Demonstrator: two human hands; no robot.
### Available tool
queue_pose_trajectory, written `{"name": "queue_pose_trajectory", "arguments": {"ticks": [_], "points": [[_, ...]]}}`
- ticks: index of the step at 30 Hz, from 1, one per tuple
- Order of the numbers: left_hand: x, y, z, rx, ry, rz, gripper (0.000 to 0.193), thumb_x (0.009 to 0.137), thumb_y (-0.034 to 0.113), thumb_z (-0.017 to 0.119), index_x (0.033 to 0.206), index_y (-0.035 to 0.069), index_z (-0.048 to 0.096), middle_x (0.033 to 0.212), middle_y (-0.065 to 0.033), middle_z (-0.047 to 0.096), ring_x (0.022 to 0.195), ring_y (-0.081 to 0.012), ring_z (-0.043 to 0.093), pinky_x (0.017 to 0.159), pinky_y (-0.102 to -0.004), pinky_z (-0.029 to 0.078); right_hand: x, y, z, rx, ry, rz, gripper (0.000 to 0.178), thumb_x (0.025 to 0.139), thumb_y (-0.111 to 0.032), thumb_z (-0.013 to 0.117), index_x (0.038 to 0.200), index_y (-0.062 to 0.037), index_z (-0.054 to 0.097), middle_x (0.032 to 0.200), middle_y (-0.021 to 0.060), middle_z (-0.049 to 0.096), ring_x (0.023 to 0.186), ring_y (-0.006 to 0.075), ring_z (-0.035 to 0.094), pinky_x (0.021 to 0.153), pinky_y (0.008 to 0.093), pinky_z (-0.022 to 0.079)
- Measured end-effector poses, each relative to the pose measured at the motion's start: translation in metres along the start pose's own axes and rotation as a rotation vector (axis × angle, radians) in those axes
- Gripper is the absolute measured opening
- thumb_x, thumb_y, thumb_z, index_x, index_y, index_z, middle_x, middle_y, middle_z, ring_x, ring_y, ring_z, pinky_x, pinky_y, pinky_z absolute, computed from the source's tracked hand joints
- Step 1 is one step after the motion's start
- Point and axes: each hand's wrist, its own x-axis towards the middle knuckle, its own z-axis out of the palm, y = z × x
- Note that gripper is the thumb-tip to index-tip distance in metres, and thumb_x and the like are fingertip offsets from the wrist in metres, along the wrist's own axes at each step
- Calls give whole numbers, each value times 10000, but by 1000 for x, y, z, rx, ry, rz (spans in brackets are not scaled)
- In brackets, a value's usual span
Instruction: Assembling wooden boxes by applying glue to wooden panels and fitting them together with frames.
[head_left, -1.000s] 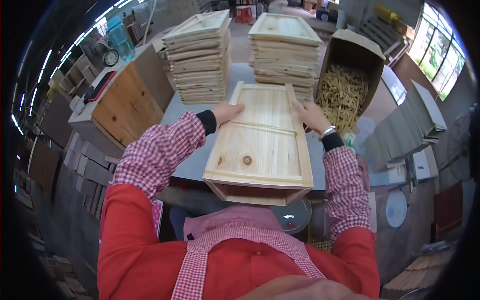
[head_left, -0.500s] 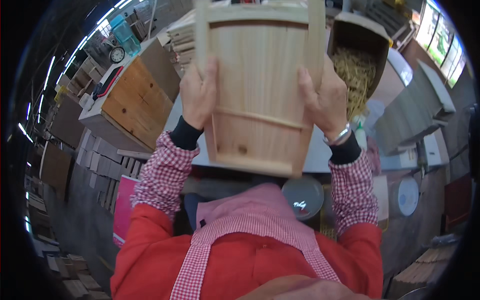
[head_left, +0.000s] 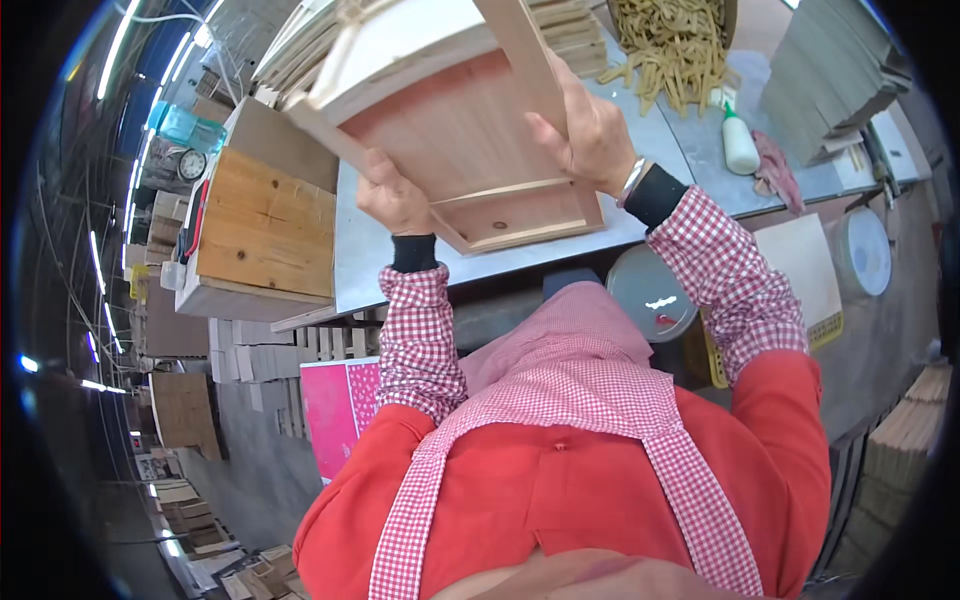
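Over the pale table point(head_left: 375, 270) I hold a box-like wooden piece point(head_left: 465, 140), with a flat inset panel, raised side rails and a thin cross strip near its close end. It is tilted, and its far end is higher. My left hand point(head_left: 395, 200) is closed on the left rail, its thumb on top. My right hand point(head_left: 590, 135) grips the right rail, the thumb on the near side and the other fingers partly hidden behind the wood.
Thin wooden slats point(head_left: 570, 35) are stacked behind the piece. To the right are yellowish strips point(head_left: 670, 50) spilling from a carton, a white squeeze bottle point(head_left: 739, 145), a pink cloth point(head_left: 775, 170) and stacked grey boards point(head_left: 830, 75). A wooden box point(head_left: 265, 225) stands at left.
The wooden piece has turned and tipped, its far end swinging left and showing another pale surface. Both hands have kept hold of its rails. My view has shifted too.
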Motion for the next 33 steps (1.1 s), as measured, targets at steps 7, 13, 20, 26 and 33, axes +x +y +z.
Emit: {"name": "queue_pose_trajectory", "arguments": {"ticks": [7, 13, 20, 26, 33], "points": [[-14, -3, -5, -115, 119, 135, 596, 985, 499, 426, 671, -6, 468, 568, -21, 434, 565, -131, 403, 501, -323, 349, -15, -16, 2, 4, 34, 3, 679, 848, -227, 671, 1381, 55, 359, 1038, 229, 626, 717, 330, 646, 597, 356, 525], [-17, -18, -37, -85, -84, -53, 500, 995, 430, 442, 717, 14, 437, 691, -41, 477, 647, -145, 440, 569, -315, 368, -28, -8, -5, 189, -99, 214, 507, 883, -244, 620, 1311, -13, 480, 1034, 201, 628, 805, 343, 632, 682, 364, 509], [65, 109, -63, 398, -51, 828, 403, 981, 264, 452, 1251, -23, 536, 1174, -176, 559, 1128, -262, 513, 979, -419, 414, -56, 67, 20, 274, -419, 1011, 487, 932, -427, 417, 1008, 3, 635, 1020, 260, 630, 950, 437, 590, 858, 466, 459], [108, 170, 20, 240, -852, 976, 329, 962, 266, 511, 1188, 46, 606, 1313, -146, 550, 1355, -304, 368, 1096, -436, 301, -62, 76, 53, 184, -500, 1050, 478, 905, -364, 392, 956, 41, 640, 954, 325, 608, 963, 459, 578, 873, 481, 446], [95, 170, 38, 148, -1101, 716, 225, 949, 236, 563, 1065, 51, 618, 1234, -98, 613, 1405, -280, 293, 1101, -405, 278, -48, 116, 70, 109, -165, 881, 367, 834, -226, 444, 722, 65, 638, 778, 313, 588, 785, 480, 598, 746, 508, 489]]}}
